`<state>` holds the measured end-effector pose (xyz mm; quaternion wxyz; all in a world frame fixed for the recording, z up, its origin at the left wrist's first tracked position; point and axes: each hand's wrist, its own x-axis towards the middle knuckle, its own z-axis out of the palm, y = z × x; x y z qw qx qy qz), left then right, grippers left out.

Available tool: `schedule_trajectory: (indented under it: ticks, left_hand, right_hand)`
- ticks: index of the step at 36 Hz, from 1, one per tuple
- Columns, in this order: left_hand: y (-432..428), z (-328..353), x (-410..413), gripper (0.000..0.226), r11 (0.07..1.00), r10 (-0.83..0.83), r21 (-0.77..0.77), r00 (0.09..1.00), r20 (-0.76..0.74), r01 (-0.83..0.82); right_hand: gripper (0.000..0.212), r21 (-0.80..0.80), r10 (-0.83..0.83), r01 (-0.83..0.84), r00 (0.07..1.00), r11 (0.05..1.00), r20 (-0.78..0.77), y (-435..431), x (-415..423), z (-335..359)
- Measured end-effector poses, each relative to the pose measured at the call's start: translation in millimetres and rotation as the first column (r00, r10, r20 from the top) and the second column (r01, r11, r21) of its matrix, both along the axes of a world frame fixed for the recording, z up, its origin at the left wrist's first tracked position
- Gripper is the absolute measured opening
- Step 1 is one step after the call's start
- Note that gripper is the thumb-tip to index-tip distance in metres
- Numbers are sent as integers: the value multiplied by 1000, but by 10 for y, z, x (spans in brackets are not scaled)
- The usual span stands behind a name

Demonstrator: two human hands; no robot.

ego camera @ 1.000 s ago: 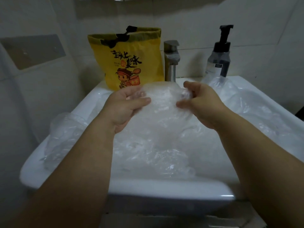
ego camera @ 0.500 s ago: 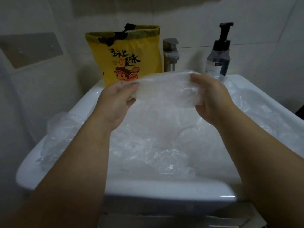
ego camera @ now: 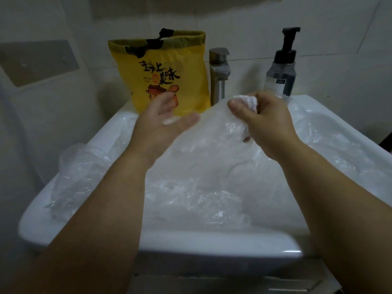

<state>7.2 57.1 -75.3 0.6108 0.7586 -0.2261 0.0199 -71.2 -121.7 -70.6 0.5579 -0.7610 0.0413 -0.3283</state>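
**Clear film bag gathered in one fist above the basin**

The white wash basin (ego camera: 212, 242) fills most of the view, and crumpled clear plastic (ego camera: 201, 200) is heaped inside it and spills over its left rim. Above that heap a clear plastic bag (ego camera: 212, 134) is held up over the middle of the basin and slopes down from the right into the pile. On the ledge behind stand a yellow drawstring bag (ego camera: 161, 66) with printed characters, a dark pump bottle (ego camera: 280, 68) and a steel faucet (ego camera: 218, 73) between them.

The right hand (ego camera: 269, 124) is clenched round the bag, with a white bunched edge (ego camera: 246, 101) squeezed out between thumb and forefinger. The left hand (ego camera: 161, 124) is released, with the fingers straight and spread and the palm turned toward the film. The film seems to lie over its thumb, though actual contact cannot be told.

The bag is likely almost weightless, limp and slick, with no stiffness to hold a shape. It should cling to itself and to damp skin, and it would stretch or tear under a sharp pull. The gathered rim is probably the best place to grip, because several layers there give the fingers something to pinch. A single flat layer would likely slide away. The free hand could take the opposite rim.
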Motion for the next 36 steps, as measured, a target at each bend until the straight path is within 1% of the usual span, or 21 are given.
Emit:
schedule_trajectory:
  ticks: [1,2,4,6,7,9,11,12,13,15,17,22,26,29,30,31,32,33,34,35,36]
  left_hand:
    - [-6,-4,-35,85,989,-64,131,997,-54,70]
    - [-17,-18,-61,70,955,-125,256,986,-107,148]
    - [-36,-63,-85,29,892,-193,385,969,-155,239]
    - [-48,-69,-72,14,905,-199,346,966,-167,246]
    - [-49,-61,-64,12,926,-197,289,963,-182,244]
    - [-56,-40,-53,9,961,-202,141,954,-220,236]
    - [-71,-40,-58,6,974,-211,29,948,-237,224]
    - [-81,-43,-64,8,975,-212,15,950,-229,221]
    - [-92,-56,-67,13,975,-211,22,952,-219,222]
    - [-104,-68,-73,24,974,-204,50,955,-216,219]
    - [-105,-64,-68,18,979,-186,39,957,-223,199]
    - [-116,-37,-46,6,983,-180,-87,941,-286,162]
    - [-116,-36,-19,6,984,-147,-139,950,-275,112]
    - [-109,-42,7,3,985,-121,-155,956,-268,81]
    - [-112,-45,5,4,984,-126,-156,956,-265,86]
    - [-115,-53,4,11,984,-131,-152,957,-258,94]
    - [-124,-60,-2,17,985,-135,-142,958,-252,101]
    - [-133,-59,-15,20,985,-140,-129,959,-246,111]
    - [-138,-56,-34,22,984,-159,-121,957,-244,133]
    - [-142,-46,-57,26,978,-194,-123,946,-258,167]
    - [-142,-38,-73,36,969,-239,-130,925,-295,210]
  right_hand:
    - [12,31,23,-22,1000,999,-12,13,6,-5]
    - [15,78,37,-35,999,996,-23,19,11,-8]
    - [37,264,70,-53,996,963,-57,19,43,-7]
    - [66,516,199,-150,979,843,-40,2,62,8]
    - [77,586,286,-218,958,781,-24,-21,75,15]
    - [87,645,422,-289,905,708,-57,-13,67,36]
    - [91,651,523,-313,838,692,-153,44,69,1]
    - [83,637,547,-323,816,700,-188,98,67,-23]
    - [65,621,541,-324,818,713,-195,148,79,-45]
    - [27,633,474,-296,871,715,-128,190,115,-59]
    - [13,687,414,-288,910,667,-20,184,117,-31]
    - [22,801,376,-319,918,507,128,77,87,43]
    - [27,839,304,-281,941,465,147,69,83,68]
    - [28,833,297,-274,945,480,139,71,75,55]
    - [39,823,342,-295,930,486,132,78,53,60]
    - [58,807,396,-315,912,499,111,84,38,48]
    - [73,774,445,-327,893,542,66,93,39,29]
    - [79,725,485,-346,874,595,19,120,48,11]
    - [73,674,490,-351,871,650,-19,162,49,2]
    - [56,626,467,-344,884,700,-36,184,68,-19]
    - [31,587,407,-313,913,747,-32,198,91,-31]
